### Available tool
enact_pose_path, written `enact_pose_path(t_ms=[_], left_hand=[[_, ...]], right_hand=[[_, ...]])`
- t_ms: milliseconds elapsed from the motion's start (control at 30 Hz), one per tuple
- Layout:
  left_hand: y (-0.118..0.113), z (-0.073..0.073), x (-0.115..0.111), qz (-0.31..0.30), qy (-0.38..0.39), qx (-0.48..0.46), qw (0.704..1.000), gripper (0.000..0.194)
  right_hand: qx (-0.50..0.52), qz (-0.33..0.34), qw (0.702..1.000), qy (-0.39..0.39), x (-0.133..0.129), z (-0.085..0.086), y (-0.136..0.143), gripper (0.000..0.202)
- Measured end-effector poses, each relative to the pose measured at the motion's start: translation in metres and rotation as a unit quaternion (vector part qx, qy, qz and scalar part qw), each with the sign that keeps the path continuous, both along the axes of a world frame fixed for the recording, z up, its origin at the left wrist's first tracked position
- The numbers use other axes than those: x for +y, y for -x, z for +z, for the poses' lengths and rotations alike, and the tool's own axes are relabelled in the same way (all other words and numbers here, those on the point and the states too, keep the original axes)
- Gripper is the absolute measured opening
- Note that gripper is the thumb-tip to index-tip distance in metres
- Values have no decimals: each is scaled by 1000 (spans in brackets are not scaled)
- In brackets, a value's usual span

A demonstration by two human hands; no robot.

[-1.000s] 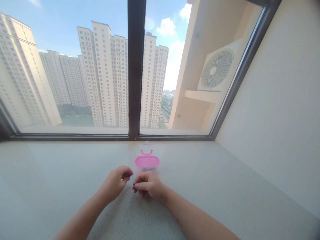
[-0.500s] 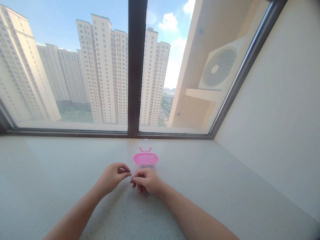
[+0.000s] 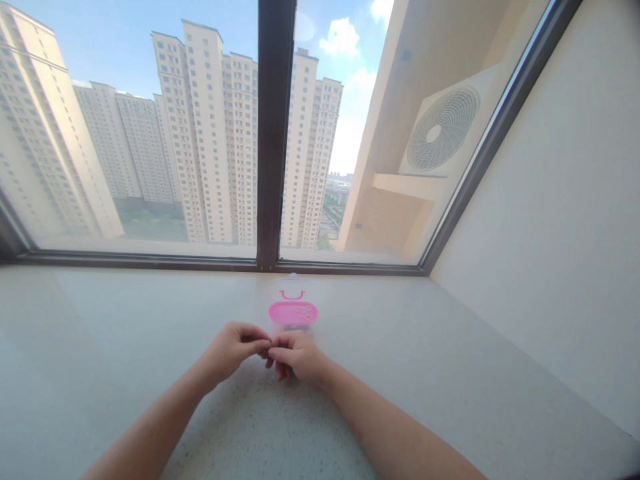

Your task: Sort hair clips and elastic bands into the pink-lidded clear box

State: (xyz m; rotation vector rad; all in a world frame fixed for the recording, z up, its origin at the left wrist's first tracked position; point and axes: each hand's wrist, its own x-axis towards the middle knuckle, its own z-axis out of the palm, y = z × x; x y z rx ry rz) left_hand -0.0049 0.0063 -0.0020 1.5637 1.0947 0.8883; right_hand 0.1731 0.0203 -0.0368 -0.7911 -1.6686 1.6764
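Note:
My left hand (image 3: 233, 350) and my right hand (image 3: 297, 355) meet fingertip to fingertip low over a pale stone windowsill (image 3: 125, 347). Both pinch something very small between thumb and fingers; it is too tiny to name. Just behind my right hand stands a small clear plastic box with a pink tray (image 3: 293, 313) and a pink handle on its raised lid (image 3: 293, 294). Dark small pieces lie inside the box, half hidden by my fingers.
A large window with a dark centre post (image 3: 273, 133) runs along the back of the sill. A plain wall (image 3: 565, 233) closes off the right side. Outside are tall apartment blocks and an air-conditioner unit (image 3: 440, 130).
My two hands have drawn together until the fingertips touch. The view has tilted slightly, so the box sits a little higher in frame.

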Motion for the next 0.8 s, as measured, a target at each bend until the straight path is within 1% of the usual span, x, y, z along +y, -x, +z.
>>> enact_pose_path(t_ms=[200, 433, 533, 633, 800], left_hand=[[2, 4, -2, -2, -22, 88, 996, 22], [3, 9, -6, -41, 14, 150, 988, 27], [3, 10, -7, -40, 15, 153, 987, 27], [3, 9, -7, -23, 12, 143, 989, 28], [1, 8, -6, -13, 20, 95, 995, 29]], right_hand=[[-12, -6, 1000, -9, -1, -1, 1, 18], [-24, -11, 1000, -10, -4, 2, 0, 18], [-26, -12, 1000, -8, -3, 1, 0, 19], [-13, -17, 1000, -4, -1, 0, 0, 19], [1, -29, 1000, -1, -1, -1, -1, 17]])
